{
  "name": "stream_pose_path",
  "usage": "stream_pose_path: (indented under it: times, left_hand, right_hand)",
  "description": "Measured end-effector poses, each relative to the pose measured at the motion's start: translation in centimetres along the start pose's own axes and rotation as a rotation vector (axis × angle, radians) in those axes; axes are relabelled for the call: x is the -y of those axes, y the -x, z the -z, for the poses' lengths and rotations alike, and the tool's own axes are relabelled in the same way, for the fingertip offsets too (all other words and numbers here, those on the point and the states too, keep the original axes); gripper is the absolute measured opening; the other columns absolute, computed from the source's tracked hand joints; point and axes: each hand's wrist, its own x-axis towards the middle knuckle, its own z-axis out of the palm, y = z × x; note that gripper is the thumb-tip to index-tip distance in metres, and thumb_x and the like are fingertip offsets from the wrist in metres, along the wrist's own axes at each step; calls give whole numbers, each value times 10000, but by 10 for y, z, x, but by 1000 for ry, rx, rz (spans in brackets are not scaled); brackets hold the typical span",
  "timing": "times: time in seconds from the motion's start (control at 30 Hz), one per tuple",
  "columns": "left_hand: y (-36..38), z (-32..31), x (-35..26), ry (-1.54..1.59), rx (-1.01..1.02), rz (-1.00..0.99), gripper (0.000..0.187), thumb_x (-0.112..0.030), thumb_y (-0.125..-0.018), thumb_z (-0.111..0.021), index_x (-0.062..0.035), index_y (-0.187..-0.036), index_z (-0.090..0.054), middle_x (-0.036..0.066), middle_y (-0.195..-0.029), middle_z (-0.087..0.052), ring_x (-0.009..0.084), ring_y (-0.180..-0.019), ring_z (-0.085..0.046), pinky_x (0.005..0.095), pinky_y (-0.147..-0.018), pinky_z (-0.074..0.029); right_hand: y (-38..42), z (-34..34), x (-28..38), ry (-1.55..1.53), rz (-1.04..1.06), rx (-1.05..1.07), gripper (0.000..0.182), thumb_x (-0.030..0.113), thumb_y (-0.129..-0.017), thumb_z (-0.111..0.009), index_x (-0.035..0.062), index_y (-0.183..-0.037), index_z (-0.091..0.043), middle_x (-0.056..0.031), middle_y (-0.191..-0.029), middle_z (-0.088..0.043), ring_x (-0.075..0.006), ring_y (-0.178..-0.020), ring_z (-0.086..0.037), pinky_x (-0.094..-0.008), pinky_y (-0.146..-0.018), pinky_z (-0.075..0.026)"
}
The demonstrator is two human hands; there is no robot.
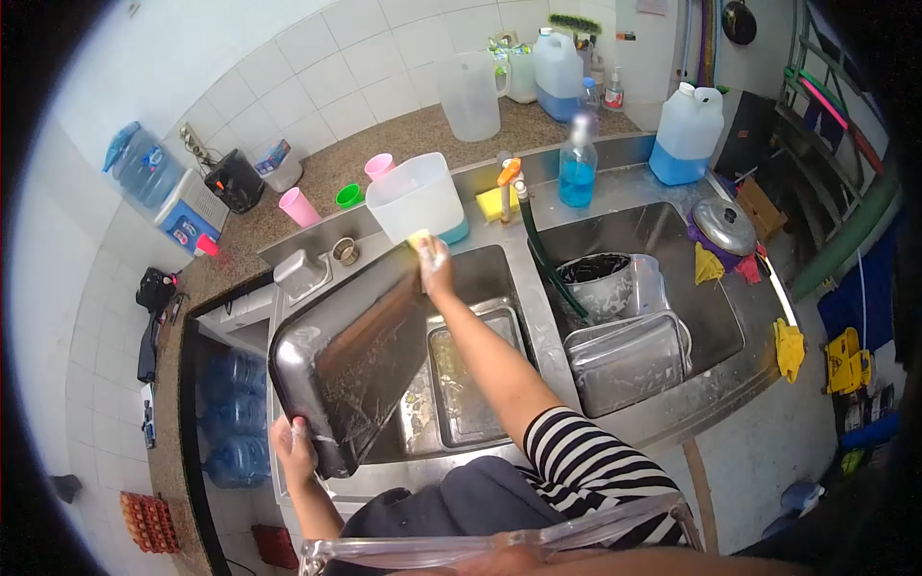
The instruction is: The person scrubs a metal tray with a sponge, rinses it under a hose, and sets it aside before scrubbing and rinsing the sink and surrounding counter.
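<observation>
My left hand (295,449) grips the lower left edge of a large, deep metal pan (360,360), which is tilted over the left sink basin. At the pan's far upper edge, my right hand (434,264) has closed fingers around a small yellowish sponge (419,237), with white suds on the fingers. Just beyond it stands a translucent plastic container (413,197) with some blue liquid. Another metal tray (461,384) lies in the left basin (490,274), partly hidden by my right forearm.
In the right basin (663,230) are a clear tray (629,365) and a black-lined container (595,278). A faucet (509,178) rises behind the divider. A spray bottle (577,173), a blue-liquid jug (687,134) and a metal lid (723,227) stand around the rim.
</observation>
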Motion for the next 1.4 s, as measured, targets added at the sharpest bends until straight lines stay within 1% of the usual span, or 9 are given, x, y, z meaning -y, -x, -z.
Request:
stream_pose_path:
  times: [0.17, 0.3, 0.43, 0.57, 0.67, 0.9, 1.1, 1.3, 1.4]
  left_hand:
    - [-8, -25, 6, 176, -165, 36, 334, -316, -885, -486, 0, -794, -546, -13, -663, -495, 87, -608, -416, 252, -527, -304]
    - [-23, -36, 44, 76, -180, 60, 317, -275, -919, -438, 14, -1010, -531, 56, -877, -575, 142, -750, -526, 264, -671, -414]
    - [-38, -34, 30, 231, -368, 94, 387, -333, -924, -418, 15, -1071, -500, 67, -940, -569, 144, -835, -528, 269, -764, -408]
    - [-27, -6, 33, 345, -398, 138, 389, -328, -926, -414, 16, -1088, -493, 69, -976, -567, 151, -876, -525, 275, -800, -397]
    - [-24, -1, 38, 399, -374, 65, 390, -337, -923, -421, 15, -1071, -500, 66, -970, -567, 141, -885, -515, 263, -795, -388]
    - [-30, -20, 34, 203, -559, 281, 381, -376, -920, -413, -11, -924, -520, 11, -757, -503, 103, -715, -471, 253, -641, -391]
    - [-20, -6, 31, 592, -734, 321, 498, -388, -933, -345, 49, -1157, -429, 151, -1053, -515, 243, -921, -530, 353, -810, -435]
    - [1, 35, 33, 778, -480, 272, 560, -392, -919, -373, 57, -1252, -327, 185, -1192, -447, 286, -1042, -492, 401, -896, -402]
    - [6, 44, 19, 868, -424, 237, 596, -416, -919, -348, 49, -1287, -292, 198, -1248, -408, 306, -1082, -472, 417, -927, -392]
  right_hand:
    - [54, -15, 47, -85, -124, -63, 369, 278, -862, -501, 23, -1129, -494, -175, -950, -544, -319, -867, -530, -365, -775, -418]
    - [154, -20, 133, -3, 400, 26, 262, 76, -693, -671, 35, -895, -510, -167, -839, -521, -318, -799, -532, -369, -664, -419]
    - [140, 0, 111, 14, 667, 370, 218, 231, -674, -685, 100, -815, -582, -92, -720, -563, -289, -656, -563, -384, -562, -434]
    - [59, 2, 12, 373, 68, 77, 260, 311, -790, -588, 52, -770, -605, -166, -684, -601, -323, -608, -594, -404, -521, -455]
    - [52, 0, 29, 412, -23, 52, 301, 340, -817, -558, 57, -732, -617, -169, -684, -615, -309, -630, -615, -412, -529, -467]
    - [173, 8, 157, 97, 661, 519, 191, 262, -705, -621, 85, -695, -553, -83, -595, -533, -251, -553, -554, -363, -473, -413]
    - [197, 34, 87, -135, 1080, 456, 267, 216, -628, -633, 169, -875, -544, -58, -858, -518, -254, -814, -509, -436, -765, -370]
    - [118, 31, 52, 147, 355, -132, 384, 80, -708, -630, 75, -1045, -445, -162, -1085, -388, -341, -1016, -382, -449, -853, -336]
    - [87, 60, 76, -464, -402, -72, 405, 254, -759, -696, 57, -1043, -485, -51, -965, -527, -162, -870, -501, -290, -764, -412]
